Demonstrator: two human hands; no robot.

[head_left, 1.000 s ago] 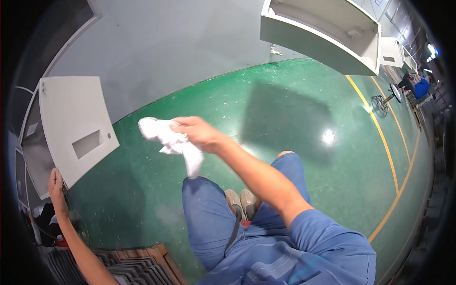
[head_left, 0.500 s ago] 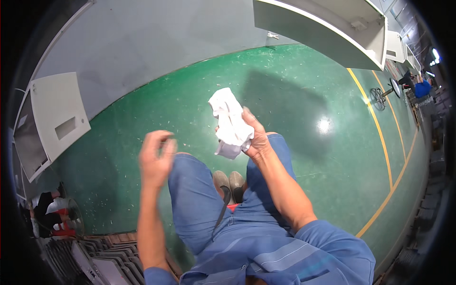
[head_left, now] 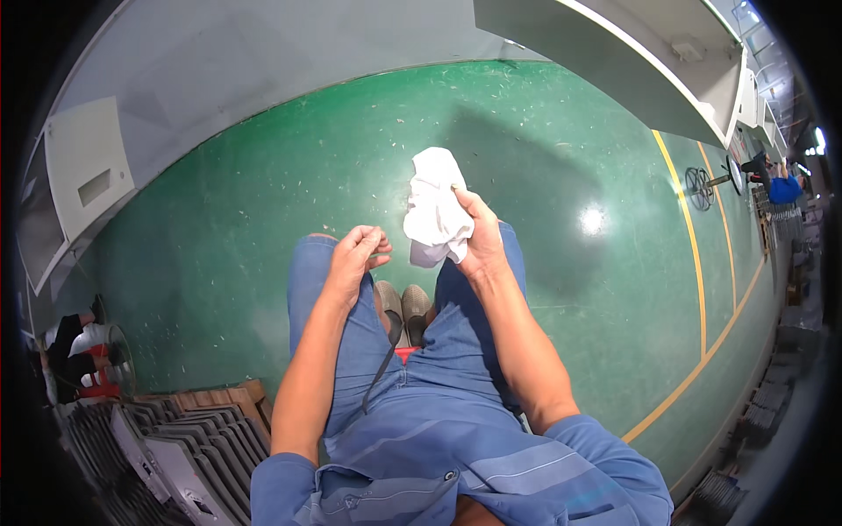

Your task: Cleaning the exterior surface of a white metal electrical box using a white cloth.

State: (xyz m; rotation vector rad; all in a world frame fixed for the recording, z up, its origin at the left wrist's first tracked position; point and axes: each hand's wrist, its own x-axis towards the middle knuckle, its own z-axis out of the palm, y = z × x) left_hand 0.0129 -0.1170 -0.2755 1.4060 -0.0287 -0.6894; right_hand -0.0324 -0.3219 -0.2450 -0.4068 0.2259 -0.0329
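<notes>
A crumpled white cloth [head_left: 436, 210] is held above the floor in front of my knees. My right hand [head_left: 481, 238] grips its right side, with the thumb lying over the folds and the other fingers mostly hidden behind. To the left of the cloth, apart from it, my left hand [head_left: 358, 252] hovers over my left knee. Its fingers are curled in and pressed together near the tips; whether anything small sits between them is hidden.
Green floor [head_left: 263, 210] spreads around my feet. A large grey-white cabinet shell [head_left: 614, 57] juts in at upper right, and a white panel with a cutout [head_left: 90, 167] stands at left. Stacked grey panels [head_left: 206, 447] lie lower left. Yellow lines [head_left: 688, 245] mark the right; people appear far off.
My left hand has moved right and closer to the cloth, its fingers now drawn together. The cloth, still in my right hand, has turned more upright. The view has shifted slightly.
</notes>
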